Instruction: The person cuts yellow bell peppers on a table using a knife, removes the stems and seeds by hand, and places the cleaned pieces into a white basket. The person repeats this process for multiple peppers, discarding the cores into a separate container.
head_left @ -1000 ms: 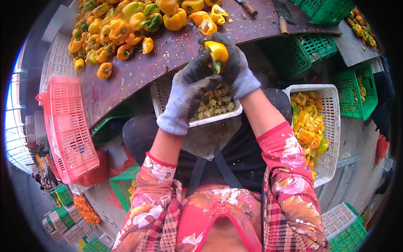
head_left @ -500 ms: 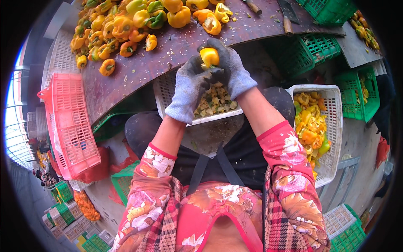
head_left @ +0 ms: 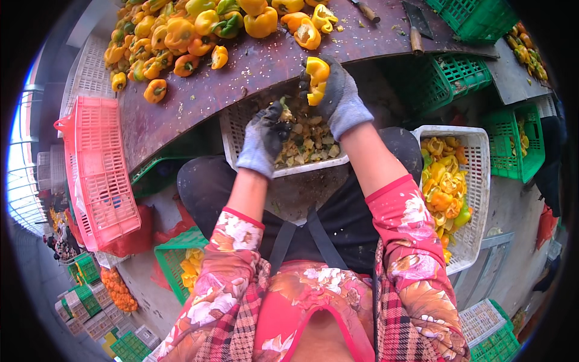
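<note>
Both my hands wear grey-blue gloves with dark, dirty palms. My right hand (head_left: pixel 339 90) grips a hollowed yellow bell pepper (head_left: pixel 317 78), its cut edge facing left. Lower and to the left, my left hand (head_left: pixel 265 133) has its fingers closed on a pepper core (head_left: pixel 285 111) with a green stem and pale seeds. Beneath both hands stands a white crate (head_left: pixel 280 171) between my knees, partly filled with cut-out pepper cores (head_left: pixel 310 142). Yellow, orange and green whole peppers (head_left: pixel 181 33) are heaped on the dark table ahead.
Yellow pepper pieces (head_left: pixel 446 187) fill part of a white crate (head_left: pixel 476 199) at my right. Two wooden-handled knives lie on the table (head_left: pixel 362 45), one a broad blade (head_left: pixel 416 27). A pink crate (head_left: pixel 102 175) stands left; green crates (head_left: pixel 512 139) stand right.
My hands have moved apart. The core has come out of the pepper: my left hand carries it down and left, while my right hand keeps the pepper and has shifted slightly right.
</note>
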